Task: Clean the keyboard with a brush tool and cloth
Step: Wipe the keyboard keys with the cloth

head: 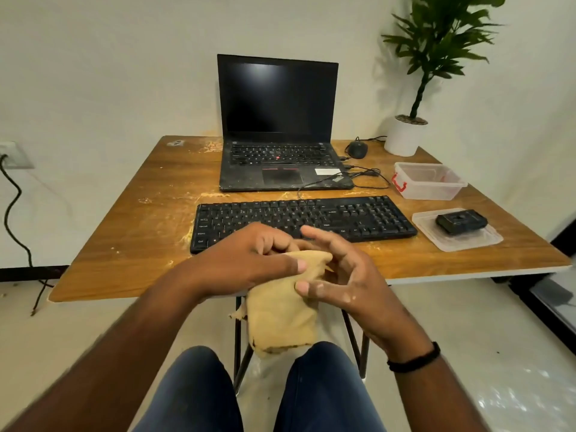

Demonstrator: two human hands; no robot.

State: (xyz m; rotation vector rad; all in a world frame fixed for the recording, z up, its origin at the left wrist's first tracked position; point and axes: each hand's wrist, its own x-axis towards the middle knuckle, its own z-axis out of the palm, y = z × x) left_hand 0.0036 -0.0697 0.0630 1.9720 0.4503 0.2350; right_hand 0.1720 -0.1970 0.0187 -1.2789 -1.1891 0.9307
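A black keyboard (327, 218) lies across the wooden table (131, 263) in front of an open laptop. Yellowish dust is scattered on the table around both. A tan cloth (280, 319) hangs in front of the table's near edge, above my knees. My left hand (246, 260) grips the cloth's upper part, thumb across its front. My right hand (339, 275) holds the cloth's right side with the thumb pressed against it and the fingers spread loosely. A black boxy tool (461, 222) rests on a clear lid at the right; no brush is plainly visible.
The black laptop (280, 163) stands open at the back, with a mouse (357, 149) and cables to its right. A clear plastic box (428, 181) and its lid (458, 240) sit at the right edge. A potted plant (405, 135) stands in the far right corner.
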